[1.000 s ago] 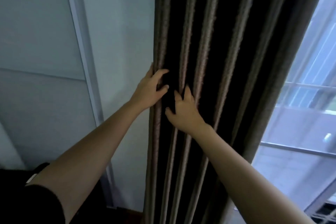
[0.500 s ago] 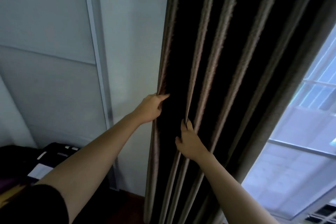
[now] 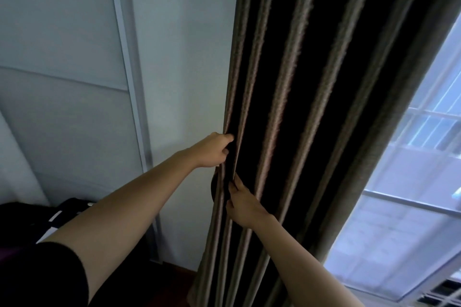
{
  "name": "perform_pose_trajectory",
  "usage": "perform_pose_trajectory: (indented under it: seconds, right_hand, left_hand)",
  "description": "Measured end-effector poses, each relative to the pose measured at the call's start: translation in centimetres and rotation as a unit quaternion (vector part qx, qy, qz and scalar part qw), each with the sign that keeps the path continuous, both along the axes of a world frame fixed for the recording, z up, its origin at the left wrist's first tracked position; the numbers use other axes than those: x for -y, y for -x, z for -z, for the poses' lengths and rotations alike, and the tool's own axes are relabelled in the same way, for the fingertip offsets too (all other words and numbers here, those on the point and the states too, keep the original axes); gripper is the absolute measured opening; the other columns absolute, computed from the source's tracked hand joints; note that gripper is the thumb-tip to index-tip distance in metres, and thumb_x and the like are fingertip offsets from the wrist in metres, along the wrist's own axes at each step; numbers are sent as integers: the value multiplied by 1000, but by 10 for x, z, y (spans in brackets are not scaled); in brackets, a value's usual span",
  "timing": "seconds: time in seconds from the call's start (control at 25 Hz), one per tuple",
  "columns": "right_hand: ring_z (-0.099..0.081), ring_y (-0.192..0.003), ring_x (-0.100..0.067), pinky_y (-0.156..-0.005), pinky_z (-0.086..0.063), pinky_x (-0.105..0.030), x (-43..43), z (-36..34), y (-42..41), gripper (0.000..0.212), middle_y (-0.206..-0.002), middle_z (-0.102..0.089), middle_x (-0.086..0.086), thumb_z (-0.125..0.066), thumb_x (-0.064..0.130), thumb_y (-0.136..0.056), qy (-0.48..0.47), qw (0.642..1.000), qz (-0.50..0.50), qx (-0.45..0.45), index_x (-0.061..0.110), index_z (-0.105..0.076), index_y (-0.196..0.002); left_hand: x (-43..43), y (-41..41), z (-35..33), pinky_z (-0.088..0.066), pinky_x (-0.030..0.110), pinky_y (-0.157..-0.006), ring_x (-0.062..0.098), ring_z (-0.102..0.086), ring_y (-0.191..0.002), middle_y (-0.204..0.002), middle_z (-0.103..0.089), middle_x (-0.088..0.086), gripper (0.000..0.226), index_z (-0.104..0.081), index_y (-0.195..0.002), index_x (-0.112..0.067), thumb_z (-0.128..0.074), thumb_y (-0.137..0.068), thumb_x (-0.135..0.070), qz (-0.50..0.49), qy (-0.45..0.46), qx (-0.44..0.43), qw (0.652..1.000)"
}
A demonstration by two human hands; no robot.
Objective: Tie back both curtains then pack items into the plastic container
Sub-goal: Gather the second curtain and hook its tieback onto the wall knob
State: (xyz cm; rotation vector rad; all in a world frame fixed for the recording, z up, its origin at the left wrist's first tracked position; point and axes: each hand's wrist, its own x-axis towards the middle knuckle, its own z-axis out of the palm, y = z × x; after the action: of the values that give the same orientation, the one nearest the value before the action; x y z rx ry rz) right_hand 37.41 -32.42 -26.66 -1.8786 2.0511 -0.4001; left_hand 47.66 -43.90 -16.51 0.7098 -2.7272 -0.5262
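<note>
- A dark object (image 3: pixel 71 209) with a white patch is sitting low at the far left, partly hidden by the left forearm. I cannot tell what it is.
- A black sleeve (image 3: pixel 37 276) is covering the upper left arm in the bottom left corner.
- A pale panel (image 3: pixel 62 32) is filling the upper left, with a thin upright strip (image 3: pixel 124 57) running along its right side.
- A bare wall (image 3: pixel 179 57) is standing between the strip and the curtain.
- A patch of reddish-brown floor (image 3: pixel 174 274) is showing below the wall.
- The left hand (image 3: pixel 212 151) is reaching up to the curtain's left edge, its fingers curling round the outermost fold. The fingertips are disappearing behind the cloth.
- A dark rounded shape is bulging at that edge just below the left hand, too dim to identify.
- The curtain (image 3: pixel 299 107) is hanging gathered in deep upright pleats, dark between brown ridges. It is filling the middle of the view from top to floor, right of the wall and left of the window.
- The right hand (image 3: pixel 240 204) is just below the left, pinching the next ridge between thumb and fingers. Its forearm is crossing the curtain's lower pleats.
- The window (image 3: pixel 411 207) is glowing bright at the right, its left part being blocked by the curtain.
</note>
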Motion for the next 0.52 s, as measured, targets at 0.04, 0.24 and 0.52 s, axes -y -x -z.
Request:
perform_pose_trajectory:
  seconds: [0.04,0.24,0.52]
  right_hand:
    - [-12,-145,-31,-117,-21,-32,0,-1,-2,67,-158,16,-6,-42,18,-95,2,1000,0,-4,10,-3,-150]
    - [-12,-144,-32,-116,-19,-33,-5,-4,-4,69,-159,6,-10,-49,35,-94,-21,999,-23,-19,11,-16,-149]
    - [-27,-136,-36,-109,-20,-32,-7,-47,33,43,-151,-21,-25,-64,25,-82,408,883,220,-72,17,-59,-124]
  left_hand:
    - [-2,0,-1,-41,28,-54,16,-50,-56,-67,-51,4,7,-52,-92,-1,-47,-89,-3,1,-22,-6,1000]
    - [-7,5,5,-45,30,-58,17,-56,-61,-73,-58,6,27,-54,-84,-2,-58,-90,-28,-17,-7,-55,998]
    - [-6,5,3,-35,24,-59,20,-52,-66,-76,-54,11,9,-51,-85,-1,-49,-91,-7,-1,75,-31,997]
